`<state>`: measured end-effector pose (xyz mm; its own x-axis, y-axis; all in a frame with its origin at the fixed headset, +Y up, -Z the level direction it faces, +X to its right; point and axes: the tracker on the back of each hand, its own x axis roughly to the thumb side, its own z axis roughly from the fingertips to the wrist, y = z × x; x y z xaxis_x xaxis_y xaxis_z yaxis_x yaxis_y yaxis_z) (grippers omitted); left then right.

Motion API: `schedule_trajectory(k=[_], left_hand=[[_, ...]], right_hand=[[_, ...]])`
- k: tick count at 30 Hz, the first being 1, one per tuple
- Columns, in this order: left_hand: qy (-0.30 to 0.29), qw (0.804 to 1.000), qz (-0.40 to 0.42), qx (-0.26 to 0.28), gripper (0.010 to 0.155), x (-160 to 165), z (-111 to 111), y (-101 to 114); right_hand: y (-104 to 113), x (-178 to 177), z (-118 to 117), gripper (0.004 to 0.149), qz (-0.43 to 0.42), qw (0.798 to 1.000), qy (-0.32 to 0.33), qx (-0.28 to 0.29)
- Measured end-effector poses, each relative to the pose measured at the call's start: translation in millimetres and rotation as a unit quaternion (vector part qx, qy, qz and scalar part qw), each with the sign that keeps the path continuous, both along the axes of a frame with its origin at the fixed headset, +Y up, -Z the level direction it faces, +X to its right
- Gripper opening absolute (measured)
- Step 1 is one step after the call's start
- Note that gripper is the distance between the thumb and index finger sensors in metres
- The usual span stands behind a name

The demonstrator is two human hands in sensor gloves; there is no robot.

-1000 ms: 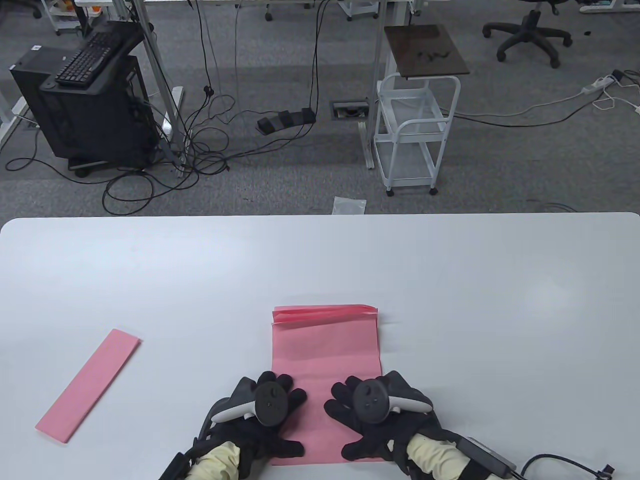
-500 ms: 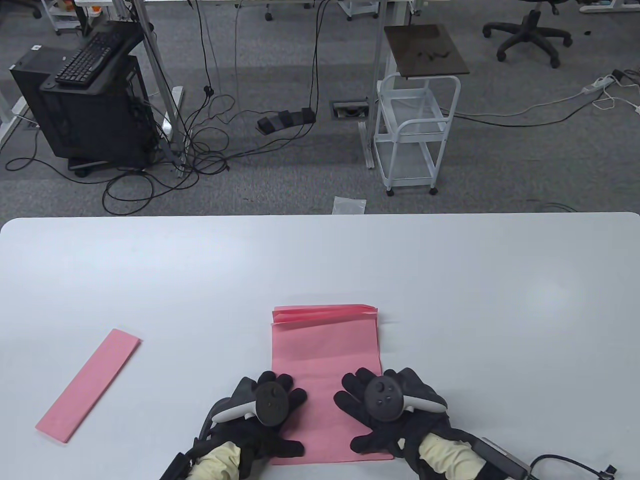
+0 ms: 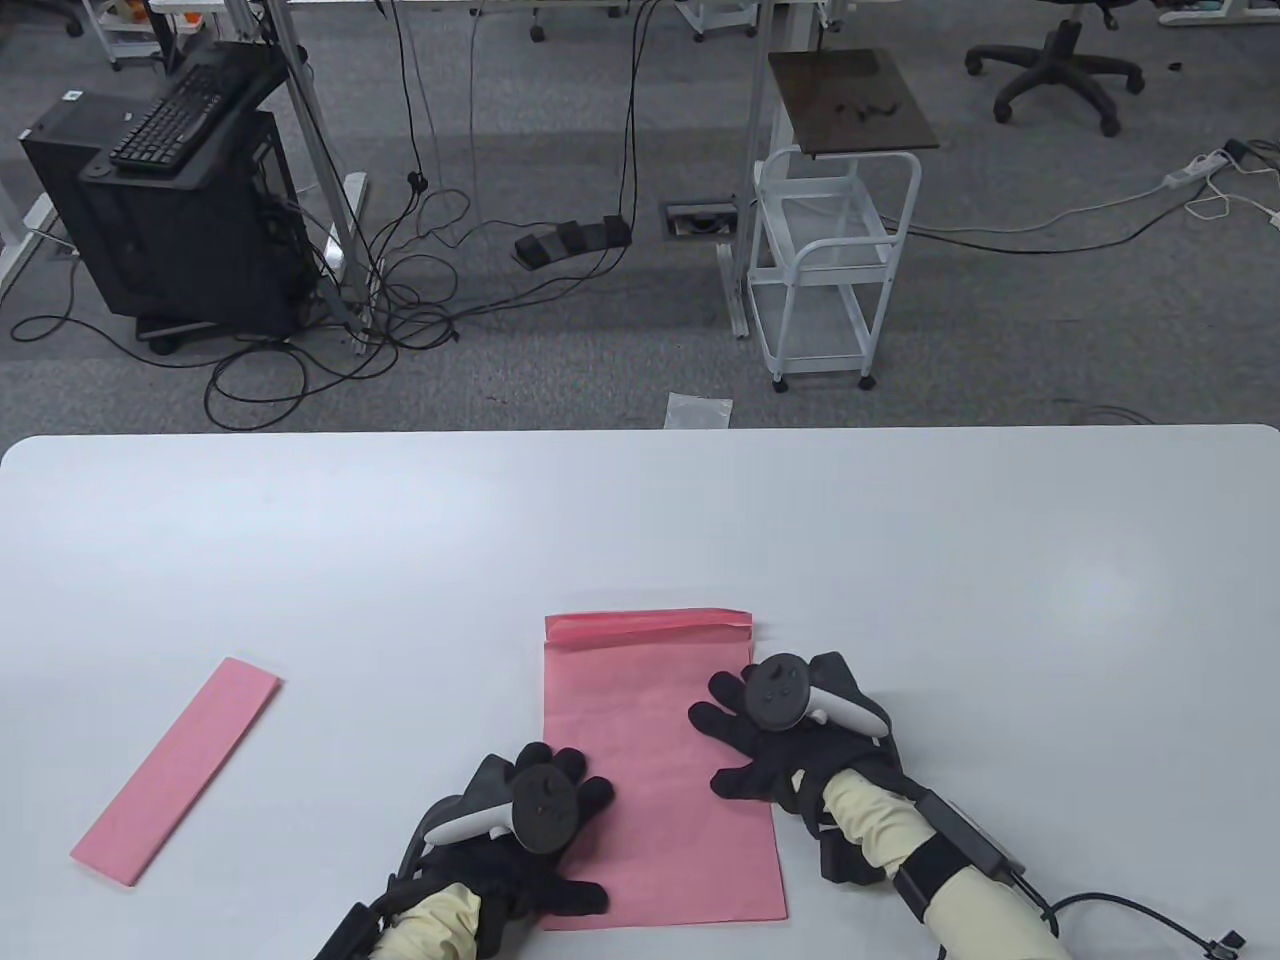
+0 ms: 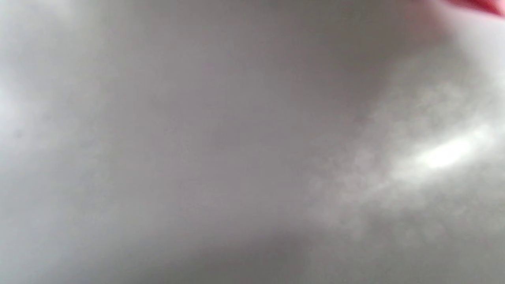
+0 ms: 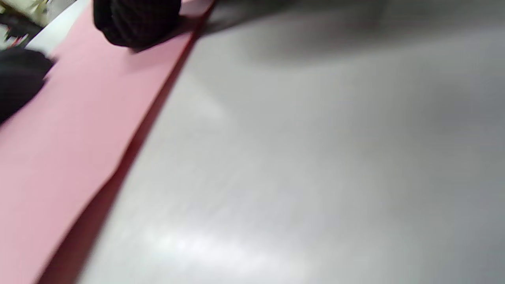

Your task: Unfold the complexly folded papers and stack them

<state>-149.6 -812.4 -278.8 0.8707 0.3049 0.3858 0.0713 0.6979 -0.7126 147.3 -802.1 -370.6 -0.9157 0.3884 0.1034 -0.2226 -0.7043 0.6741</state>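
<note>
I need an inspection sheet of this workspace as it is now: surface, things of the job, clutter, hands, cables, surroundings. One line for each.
Surface: white table, glossy.
Job's things: partly unfolded pink paper at the near centre, pleats still folded at its far edge; folded pink strip lies apart on the left.
Clutter: nothing seen on the table.
Hands: left hand rests flat on the paper's near left corner; right hand rests, fingers spread, at the paper's right edge.
Cables: black cable trails from the right wrist; tangled cables on the floor.
Surroundings: white cart, computer tower with keyboard, office chair.
</note>
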Motion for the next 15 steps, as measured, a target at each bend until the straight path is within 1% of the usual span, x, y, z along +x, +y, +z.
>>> schedule_trajectory(k=[3, 5, 6, 7, 8, 10, 12, 14, 15], left_hand=[[0.0, 1.0, 0.0, 0.0, 0.097, 0, 0, 0], [0.0, 1.0, 0.0, 0.0, 0.098, 0, 0, 0], [0.0, 1.0, 0.0, 0.0, 0.097, 0, 0, 0], [0.0, 1.0, 0.0, 0.0, 0.097, 0, 0, 0], [0.0, 1.0, 0.0, 0.0, 0.098, 0, 0, 0], [0.0, 1.0, -0.001, 0.0, 0.098, 0, 0, 0], [0.0, 1.0, -0.001, 0.0, 0.097, 0, 0, 0], [0.0, 1.0, -0.002, 0.0, 0.097, 0, 0, 0], [0.001, 1.0, -0.002, 0.0, 0.098, 0, 0, 0]], right_hand=[[2, 0, -1, 0.064, 0.004, 1.0, -0.007, 0.007], [8, -7, 3, 0.064, 0.004, 0.999, 0.007, 0.032], [13, -15, 9, 0.064, 0.001, 0.998, 0.028, 0.063], [16, -22, 15, 0.065, -0.008, 0.995, 0.052, 0.082], [19, -33, 23, 0.068, -0.02, 0.992, 0.089, 0.092], [17, -56, 38, 0.071, -0.019, 0.986, 0.153, 0.067], [11, -73, 42, 0.072, 0.014, 0.979, 0.199, 0.041], [5, -78, 33, 0.072, 0.039, 0.977, 0.204, 0.051], [3, -78, 26, 0.072, 0.039, 0.978, 0.2, 0.036]])
